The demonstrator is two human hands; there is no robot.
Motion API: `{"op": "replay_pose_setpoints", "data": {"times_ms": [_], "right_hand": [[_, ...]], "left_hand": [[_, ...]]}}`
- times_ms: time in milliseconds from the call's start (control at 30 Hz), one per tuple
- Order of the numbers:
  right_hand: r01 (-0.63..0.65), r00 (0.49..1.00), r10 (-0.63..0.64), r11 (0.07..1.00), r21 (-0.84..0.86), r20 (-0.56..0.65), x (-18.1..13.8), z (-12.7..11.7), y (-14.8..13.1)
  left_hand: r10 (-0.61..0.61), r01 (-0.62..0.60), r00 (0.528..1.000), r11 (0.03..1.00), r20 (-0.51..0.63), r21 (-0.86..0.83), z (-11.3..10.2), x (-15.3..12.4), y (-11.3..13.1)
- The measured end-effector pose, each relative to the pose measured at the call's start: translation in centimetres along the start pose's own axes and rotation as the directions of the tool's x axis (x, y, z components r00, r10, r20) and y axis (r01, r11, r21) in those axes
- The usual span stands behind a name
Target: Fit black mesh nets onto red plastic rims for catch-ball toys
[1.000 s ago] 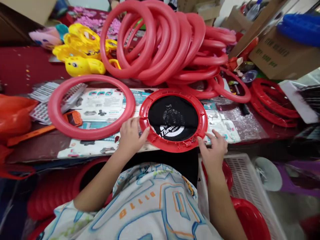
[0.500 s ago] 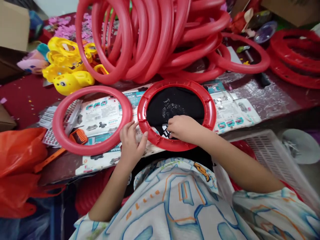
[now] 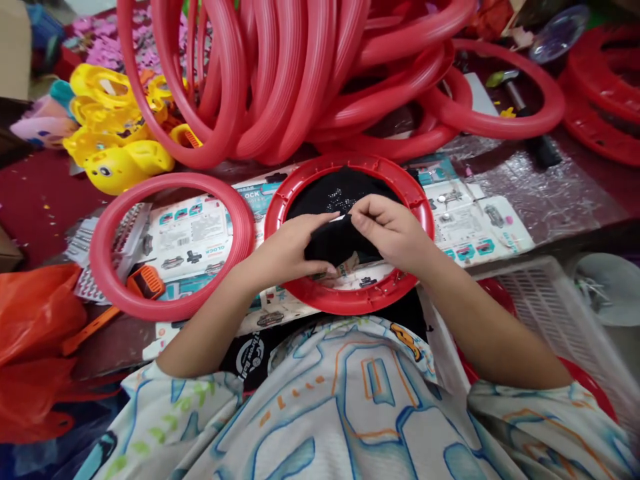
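A red plastic ring frame (image 3: 425, 217) with small pegs along its inner channel lies on printed cardboard in front of me. Inside it is a black cloth (image 3: 327, 241) with a patch of silvery dots, its near part lifted and folded up. My right hand (image 3: 390, 230) pinches the raised edge of the cloth between thumb and fingers. On the cloth's left side, my left hand (image 3: 287, 247) has it between its fingers and thumb. Left of the frame rests a pinkish-red ribbed ring (image 3: 247, 230), touched by neither hand.
A large heap of red ribbed rings (image 3: 290, 87) fills the back. Yellow plastic toy parts (image 3: 120, 160) stand at the back left, with an orange-handled tool (image 3: 93, 331) nearer. A hammer (image 3: 515, 93) lies back right. Below the table edge is a white crate (image 3: 550, 333).
My left hand has moved right from beside the frame onto the cloth. My right hand has risen a little, and the cloth's near edge is now lifted, baring cardboard below.
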State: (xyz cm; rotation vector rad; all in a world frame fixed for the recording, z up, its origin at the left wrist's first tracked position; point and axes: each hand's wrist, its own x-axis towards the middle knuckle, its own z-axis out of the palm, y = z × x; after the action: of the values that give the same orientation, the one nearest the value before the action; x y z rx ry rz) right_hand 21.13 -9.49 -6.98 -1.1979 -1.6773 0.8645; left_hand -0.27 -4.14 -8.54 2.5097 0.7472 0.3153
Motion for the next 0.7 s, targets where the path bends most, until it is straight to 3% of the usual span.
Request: {"op": "replay_pose_setpoints", "data": {"times_ms": [67, 133, 267, 400, 500, 600, 700], "right_hand": [[-0.029, 0.996, 0.048, 0.976, 0.217, -0.082, 0.5, -0.2, 0.1], [-0.063, 0.982, 0.117, 0.944, 0.325, -0.148, 1.2, -0.6, -0.1], [-0.079, 0.917, 0.235, 0.9, 0.429, -0.324, 3.2, -3.0, -1.2], [0.014, 0.857, 0.236, 0.878, 0.479, -0.459, 5.2, -7.0, -1.2], [0.072, 0.844, 0.168, 0.905, 0.419, -0.509, 6.4, -9.6, 0.4], [0.145, 0.87, 0.073, 0.908, 0.393, -0.488, 7.5, -11.0, 2.3], [0.092, 0.867, 0.151, 0.888, 0.451, -0.474, 8.6, -11.3, 3.6]], "left_hand": [[-0.001, 0.0, 1.0, 1.0, 0.017, 0.025, 0.1, 0.5, -0.2], [-0.004, 0.002, 0.999, 0.998, 0.033, 0.059, 0.4, 0.7, -0.3], [-0.052, 0.045, 0.998, 0.989, 0.041, 0.143, 1.4, 1.0, -0.1], [-0.04, 0.0, 0.985, 0.972, 0.166, 0.233, 0.9, 1.1, 0.4], [0.031, -0.086, 0.957, 0.979, 0.289, 0.183, -1.0, 1.0, 0.6], [0.126, -0.163, 0.92, 0.984, 0.371, 0.07, -2.2, 1.7, 0.7], [0.09, -0.111, 0.951, 0.992, 0.297, 0.054, -1.0, 3.6, 0.8]]}}
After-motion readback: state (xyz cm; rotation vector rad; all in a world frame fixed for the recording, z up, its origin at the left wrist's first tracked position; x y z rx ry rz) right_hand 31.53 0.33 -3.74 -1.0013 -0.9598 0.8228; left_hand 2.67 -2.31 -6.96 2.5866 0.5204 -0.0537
